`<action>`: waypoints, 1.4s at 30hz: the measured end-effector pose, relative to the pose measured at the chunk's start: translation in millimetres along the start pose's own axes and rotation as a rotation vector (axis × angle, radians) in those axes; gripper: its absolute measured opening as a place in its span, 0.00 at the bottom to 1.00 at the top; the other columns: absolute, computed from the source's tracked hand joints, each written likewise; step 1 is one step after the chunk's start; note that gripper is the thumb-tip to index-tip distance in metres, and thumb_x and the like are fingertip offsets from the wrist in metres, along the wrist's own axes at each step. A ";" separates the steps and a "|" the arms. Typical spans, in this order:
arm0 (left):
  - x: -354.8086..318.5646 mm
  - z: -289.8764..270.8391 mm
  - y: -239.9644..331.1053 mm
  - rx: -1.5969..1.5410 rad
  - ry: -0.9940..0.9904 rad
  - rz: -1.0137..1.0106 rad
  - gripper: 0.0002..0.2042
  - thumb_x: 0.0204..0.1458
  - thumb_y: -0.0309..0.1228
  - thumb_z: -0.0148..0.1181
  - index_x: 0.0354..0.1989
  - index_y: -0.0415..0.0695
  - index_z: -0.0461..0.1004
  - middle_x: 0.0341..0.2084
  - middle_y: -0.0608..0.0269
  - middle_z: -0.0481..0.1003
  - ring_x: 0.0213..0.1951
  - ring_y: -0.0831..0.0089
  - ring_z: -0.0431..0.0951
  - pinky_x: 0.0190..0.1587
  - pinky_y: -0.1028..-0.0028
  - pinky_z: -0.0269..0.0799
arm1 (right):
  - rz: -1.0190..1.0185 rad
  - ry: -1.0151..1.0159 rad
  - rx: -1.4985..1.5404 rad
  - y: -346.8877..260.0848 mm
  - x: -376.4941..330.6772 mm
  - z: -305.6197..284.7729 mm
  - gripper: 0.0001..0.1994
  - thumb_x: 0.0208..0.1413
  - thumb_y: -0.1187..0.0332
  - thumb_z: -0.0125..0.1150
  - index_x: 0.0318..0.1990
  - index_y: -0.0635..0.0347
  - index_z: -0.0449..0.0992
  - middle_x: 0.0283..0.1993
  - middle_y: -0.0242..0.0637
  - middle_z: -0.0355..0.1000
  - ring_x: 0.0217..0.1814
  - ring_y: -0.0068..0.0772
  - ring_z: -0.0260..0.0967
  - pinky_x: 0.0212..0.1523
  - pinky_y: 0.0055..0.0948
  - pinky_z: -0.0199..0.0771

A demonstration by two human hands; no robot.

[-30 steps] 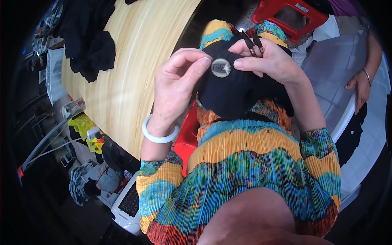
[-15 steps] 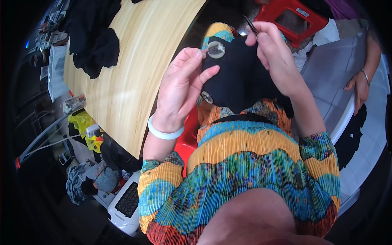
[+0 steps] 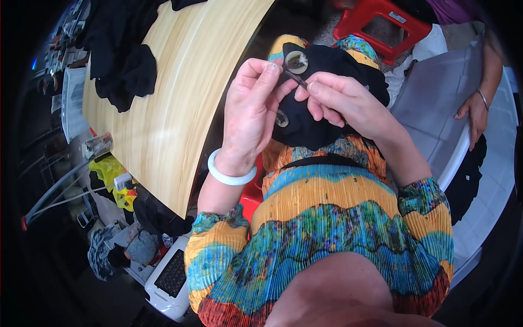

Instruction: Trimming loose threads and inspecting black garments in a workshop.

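Observation:
A black garment lies bunched over my lap. On it is a large round button, pale at the rim with a darker middle. My left hand is closed in a pinch at the cloth edge just left of that button; its fingertips partly cover the spot. My right hand grips a slim dark tool that looks like tweezers, its tip by the left fingertips and just under the button. Lower on the cloth, beside my left hand, a second button shows.
A wooden table stands to my left, with dark cloth on it. A red stool is ahead. At the right, another person's hand rests by a grey lid and a white tub.
My right hand has come down and left, bringing the tool from beyond the garment to the left fingertips. The left hand has shifted slightly right, and the upper button has moved with it.

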State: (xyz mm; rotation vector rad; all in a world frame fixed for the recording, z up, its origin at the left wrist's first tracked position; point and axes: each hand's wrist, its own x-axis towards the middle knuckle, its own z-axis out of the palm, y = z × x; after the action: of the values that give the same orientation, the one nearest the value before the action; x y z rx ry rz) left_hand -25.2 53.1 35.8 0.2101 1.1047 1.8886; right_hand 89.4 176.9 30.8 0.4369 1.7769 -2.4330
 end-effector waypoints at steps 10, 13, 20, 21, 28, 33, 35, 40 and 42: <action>1.2 1.4 1.2 0.030 -0.141 -0.008 0.03 0.53 0.27 0.46 0.31 0.40 0.63 0.34 0.60 0.69 0.37 0.75 0.71 0.44 0.76 0.68 | -0.050 0.027 0.102 4.2 4.2 -3.5 0.12 0.57 0.64 0.41 0.36 0.64 0.68 0.21 0.27 0.62 0.16 0.09 0.49 0.15 0.09 0.48; 3.6 -4.0 7.7 -0.019 -0.066 -0.035 0.04 0.53 0.26 0.45 0.31 0.40 0.65 0.32 0.59 0.70 0.38 0.74 0.71 0.45 0.72 0.68 | -0.118 0.095 0.102 2.4 2.1 -6.7 0.12 0.57 0.64 0.40 0.37 0.63 0.67 0.22 0.27 0.62 0.15 0.09 0.49 0.15 0.09 0.48; 12.9 5.9 28.5 -0.036 -0.115 -0.148 0.07 0.53 0.29 0.46 0.35 0.38 0.65 0.34 0.56 0.69 0.39 0.70 0.71 0.46 0.68 0.69 | -0.461 0.304 -0.151 19.7 23.3 -15.8 0.26 0.43 0.69 0.61 0.50 0.62 0.59 0.34 0.29 0.65 0.25 0.09 0.52 0.25 0.11 0.54; 15.1 4.6 32.0 0.036 -0.123 -0.160 0.08 0.53 0.30 0.45 0.37 0.38 0.65 0.35 0.55 0.69 0.40 0.70 0.71 0.45 0.69 0.69 | -0.444 0.331 -0.063 17.0 24.9 -14.4 0.24 0.43 0.71 0.61 0.49 0.63 0.60 0.34 0.29 0.64 0.29 0.10 0.56 0.31 0.11 0.57; 19.9 -24.8 1.4 0.425 -0.177 -0.176 0.16 0.50 0.29 0.51 0.48 0.38 0.62 0.38 0.60 0.71 0.38 0.78 0.71 0.32 0.83 0.68 | -0.336 0.495 0.187 6.9 22.6 -43.2 0.15 0.44 0.65 0.60 0.40 0.58 0.68 0.27 0.19 0.61 0.26 0.07 0.52 0.26 0.08 0.49; 13.6 -15.1 -19.2 0.421 -0.172 -0.121 0.21 0.43 0.19 0.54 0.49 0.37 0.61 0.35 0.64 0.72 0.32 0.84 0.70 0.30 0.86 0.65 | -0.243 0.537 0.236 16.1 28.1 -52.5 0.15 0.43 0.63 0.60 0.39 0.55 0.69 0.27 0.15 0.61 0.20 0.05 0.43 0.21 0.11 0.42; 15.8 -11.5 -20.7 0.591 -0.125 -0.052 0.20 0.44 0.19 0.54 0.49 0.37 0.62 0.33 0.65 0.72 0.29 0.85 0.70 0.27 0.86 0.65 | -0.240 0.553 0.218 13.8 27.7 -52.8 0.15 0.43 0.63 0.60 0.39 0.56 0.69 0.27 0.15 0.61 0.21 0.05 0.44 0.21 0.10 0.43; -11.7 2.6 16.7 0.352 -0.138 -0.110 0.22 0.45 0.18 0.48 0.52 0.36 0.55 0.32 0.61 0.73 0.25 0.84 0.70 0.21 0.89 0.64 | -0.186 0.415 0.095 8.1 19.5 -49.1 0.18 0.45 0.64 0.60 0.43 0.61 0.66 0.24 0.20 0.61 0.23 0.06 0.52 0.23 0.08 0.49; -16.1 2.8 22.8 0.325 -0.161 -0.122 0.23 0.46 0.18 0.48 0.53 0.35 0.53 0.32 0.59 0.73 0.25 0.84 0.71 0.20 0.89 0.64 | -0.163 0.340 -0.012 17.9 17.4 -53.5 0.19 0.48 0.65 0.57 0.45 0.63 0.63 0.26 0.26 0.65 0.28 0.12 0.60 0.29 0.11 0.59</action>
State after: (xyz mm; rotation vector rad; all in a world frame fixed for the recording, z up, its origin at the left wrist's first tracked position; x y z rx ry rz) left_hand -28.6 38.2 59.3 0.4595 1.2784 1.5495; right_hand 86.3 223.3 -5.5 0.7734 2.0268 -2.5806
